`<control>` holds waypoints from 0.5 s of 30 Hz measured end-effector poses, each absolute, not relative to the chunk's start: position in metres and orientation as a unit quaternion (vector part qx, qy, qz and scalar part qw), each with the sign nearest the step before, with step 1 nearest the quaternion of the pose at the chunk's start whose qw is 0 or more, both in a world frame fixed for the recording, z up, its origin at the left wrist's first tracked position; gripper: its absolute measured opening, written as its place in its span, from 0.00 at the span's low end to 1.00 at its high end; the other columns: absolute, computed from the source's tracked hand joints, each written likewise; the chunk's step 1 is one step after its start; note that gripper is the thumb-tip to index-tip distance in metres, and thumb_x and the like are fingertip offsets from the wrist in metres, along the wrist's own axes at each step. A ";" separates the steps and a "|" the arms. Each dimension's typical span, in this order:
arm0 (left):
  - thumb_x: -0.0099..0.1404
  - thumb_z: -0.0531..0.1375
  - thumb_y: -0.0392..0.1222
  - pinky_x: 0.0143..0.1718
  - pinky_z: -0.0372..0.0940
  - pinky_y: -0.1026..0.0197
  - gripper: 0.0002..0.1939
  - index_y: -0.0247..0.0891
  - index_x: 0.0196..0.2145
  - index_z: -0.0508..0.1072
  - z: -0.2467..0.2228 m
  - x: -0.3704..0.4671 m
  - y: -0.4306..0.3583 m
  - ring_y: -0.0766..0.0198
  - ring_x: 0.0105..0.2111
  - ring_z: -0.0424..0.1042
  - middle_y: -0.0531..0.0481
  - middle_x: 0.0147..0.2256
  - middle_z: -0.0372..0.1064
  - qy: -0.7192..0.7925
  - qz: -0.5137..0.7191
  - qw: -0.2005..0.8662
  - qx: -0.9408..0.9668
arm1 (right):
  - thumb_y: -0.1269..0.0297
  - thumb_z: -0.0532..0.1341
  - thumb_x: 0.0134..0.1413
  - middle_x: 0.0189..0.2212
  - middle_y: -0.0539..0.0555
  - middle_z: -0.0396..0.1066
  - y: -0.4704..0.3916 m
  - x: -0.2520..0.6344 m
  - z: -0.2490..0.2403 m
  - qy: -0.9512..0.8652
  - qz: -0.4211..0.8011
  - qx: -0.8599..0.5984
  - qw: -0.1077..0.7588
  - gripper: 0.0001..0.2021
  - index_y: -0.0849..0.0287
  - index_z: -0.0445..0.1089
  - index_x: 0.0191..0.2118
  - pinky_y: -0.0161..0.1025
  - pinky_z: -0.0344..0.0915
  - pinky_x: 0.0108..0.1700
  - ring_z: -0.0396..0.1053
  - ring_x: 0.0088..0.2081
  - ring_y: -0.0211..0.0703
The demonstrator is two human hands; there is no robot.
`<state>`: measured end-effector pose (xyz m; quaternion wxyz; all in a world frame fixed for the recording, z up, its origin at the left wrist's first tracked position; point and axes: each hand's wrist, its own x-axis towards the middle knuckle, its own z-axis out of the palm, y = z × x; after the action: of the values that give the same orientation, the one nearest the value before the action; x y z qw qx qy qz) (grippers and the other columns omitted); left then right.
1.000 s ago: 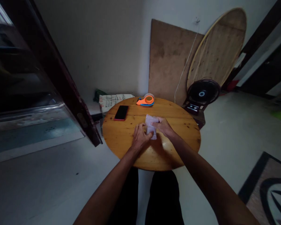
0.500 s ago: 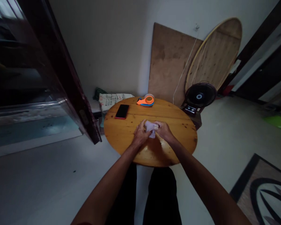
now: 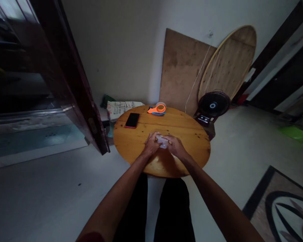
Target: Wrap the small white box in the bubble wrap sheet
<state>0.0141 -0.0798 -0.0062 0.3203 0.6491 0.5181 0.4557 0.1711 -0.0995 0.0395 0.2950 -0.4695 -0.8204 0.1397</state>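
A small, pale, translucent lilac object (image 3: 162,142) is between my two hands, above the near middle of the round wooden table (image 3: 181,119). My left hand (image 3: 151,144) grips its left side, fingers curled round the edge. From the right, my right hand (image 3: 175,145) holds the other side, its fingers over the top corner. What exactly the object is cannot be made out. Behind my hands lies an orange and blue tape dispenser (image 3: 158,109) with a clear roll. A black phone with a red edge (image 3: 132,120) rests at the table's back left.
Beyond the table's back left is a printed white sack (image 3: 121,108). A black round fan-like device (image 3: 213,105) stands off the right edge. Against the wall lean a brown board (image 3: 183,67) and a round wooden top (image 3: 229,60). A dark door frame (image 3: 78,77) rises at left.
The lilac object looks more compact and sits slightly lower between my hands. My right hand has shifted slightly downward. The view has moved a little.
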 end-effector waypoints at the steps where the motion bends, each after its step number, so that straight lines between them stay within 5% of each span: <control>1: 0.53 0.62 0.33 0.54 0.63 0.56 0.22 0.40 0.48 0.71 -0.006 0.012 -0.078 0.60 0.49 0.67 0.47 0.47 0.64 0.510 0.451 0.335 0.652 | 0.76 0.54 0.53 0.45 0.58 0.76 -0.100 0.171 0.039 -0.823 0.139 -0.465 0.295 0.18 0.57 0.75 0.46 0.43 0.66 0.50 0.72 0.45 0.46; 8: 0.57 0.60 0.35 0.60 0.58 0.53 0.22 0.38 0.51 0.71 0.004 -0.012 -0.085 0.58 0.56 0.63 0.44 0.53 0.63 0.443 0.416 0.367 0.705 | 0.72 0.53 0.58 0.51 0.58 0.73 -0.109 0.176 0.030 -0.841 0.115 -0.429 0.308 0.18 0.56 0.73 0.51 0.48 0.64 0.58 0.70 0.52 0.47; 15: 0.54 0.61 0.34 0.66 0.49 0.50 0.35 0.40 0.61 0.63 -0.002 -0.027 -0.093 0.54 0.65 0.52 0.41 0.64 0.52 0.397 0.349 0.308 0.791 | 0.70 0.53 0.60 0.61 0.61 0.63 -0.120 0.180 0.002 -0.857 0.063 -0.410 0.305 0.23 0.59 0.64 0.61 0.52 0.55 0.65 0.58 0.63 0.48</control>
<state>-0.0265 -0.0926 -0.0015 0.3079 0.7912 0.3970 0.3486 0.1801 -0.1195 0.0017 0.3052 -0.4097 -0.8573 0.0631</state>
